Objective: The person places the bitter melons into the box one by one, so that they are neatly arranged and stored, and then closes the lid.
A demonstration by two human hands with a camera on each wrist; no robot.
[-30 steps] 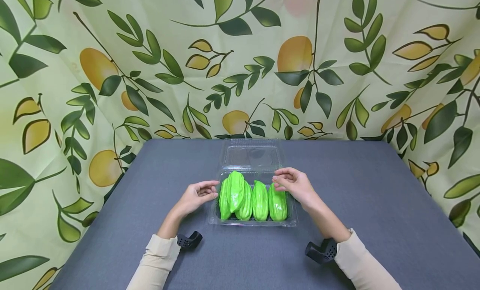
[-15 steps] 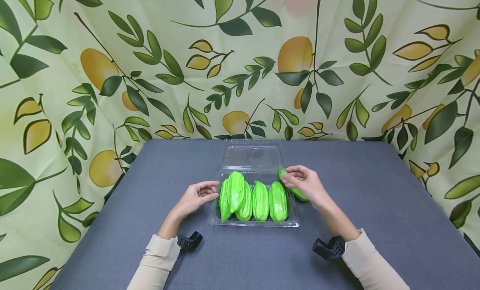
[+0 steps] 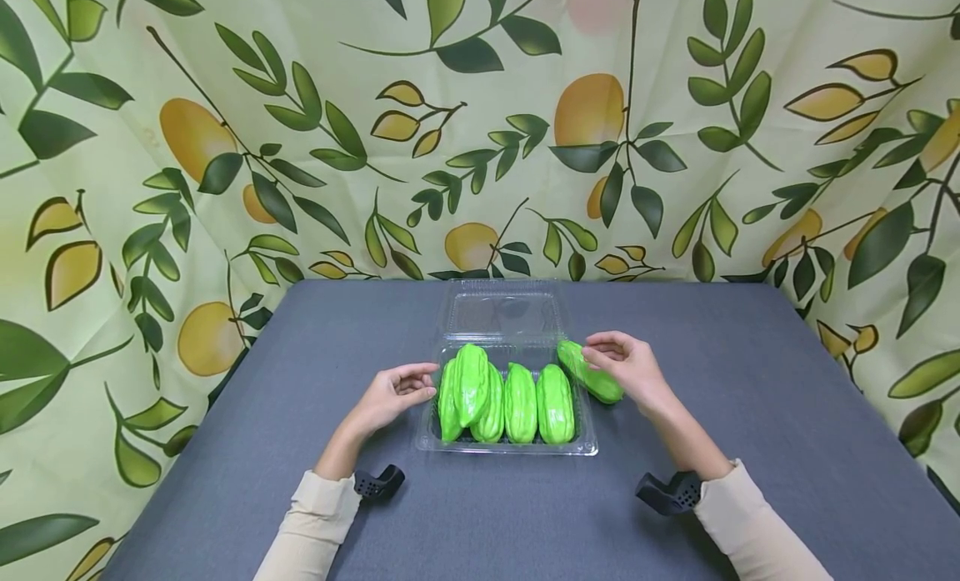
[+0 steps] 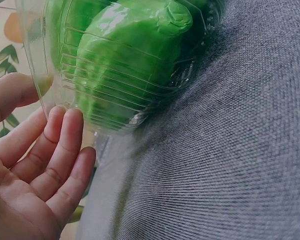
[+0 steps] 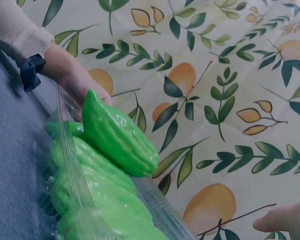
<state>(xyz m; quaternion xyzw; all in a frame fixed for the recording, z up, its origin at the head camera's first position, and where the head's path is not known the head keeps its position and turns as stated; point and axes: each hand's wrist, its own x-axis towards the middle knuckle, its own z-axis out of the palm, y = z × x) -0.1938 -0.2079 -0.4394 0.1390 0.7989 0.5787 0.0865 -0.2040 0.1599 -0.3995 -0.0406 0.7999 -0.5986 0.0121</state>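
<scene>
A clear plastic clamshell container (image 3: 506,449) holds several glossy, bright green bitter melons (image 3: 556,403), ridged and pointed. One melon (image 3: 472,385) lies on top of the others at the left, also seen in the right wrist view as the upper melon (image 5: 117,135). My left hand (image 3: 393,395) pinches the container's left rim; in the left wrist view the thumb (image 4: 20,90) and fingers (image 4: 65,145) are at the plastic edge. Another bitter melon (image 3: 597,381) lies slanted beside the container's right side. Over it is my right hand (image 3: 626,366), its fingers loosely bent and holding nothing.
The container's lid (image 3: 504,310) is folded back, away from me. A grey cloth (image 3: 720,381) covers the table. Behind stands a curtain (image 3: 480,131) printed with leaves and fruit. Each wrist wears a black camera mount (image 3: 670,493).
My right hand has moved right from above the container, taking a bitter melon out over its right side and letting go of it there. The left hand stays in place.
</scene>
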